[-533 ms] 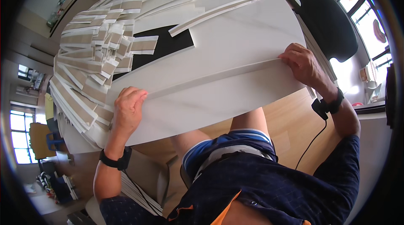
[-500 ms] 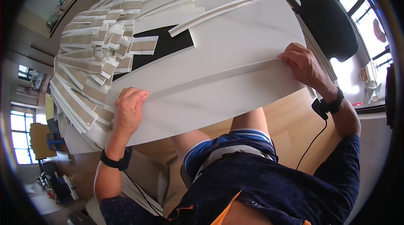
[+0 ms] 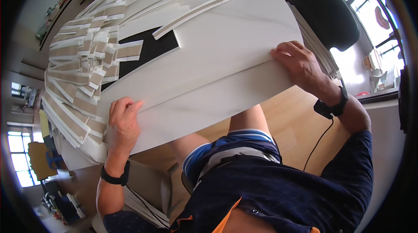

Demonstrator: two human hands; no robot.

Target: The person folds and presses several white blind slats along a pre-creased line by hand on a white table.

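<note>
The left hand (image 3: 124, 119) and right hand (image 3: 302, 64) hold a thin strip (image 3: 230, 75) across the bench (image 3: 244, 21), fingers (image 3: 285, 60) pinching its ends. Beige-and-white pieces (image 3: 90, 50) lie heaped leftward.

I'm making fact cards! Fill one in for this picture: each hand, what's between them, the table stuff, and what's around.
Left hand: left hand, fingers pinched at the left end of the thin strip
Right hand: right hand, pinching the other end
Between them: thin strip, looking straight, seen nearly edge-on
Table: white table
Left side: messy heap of beige-and-white strips
Beside heap: black sheet, partly covered
Farther back: one long strip, lying slanted
Wrists: a black band on each
Nearby: black chair, right
</note>
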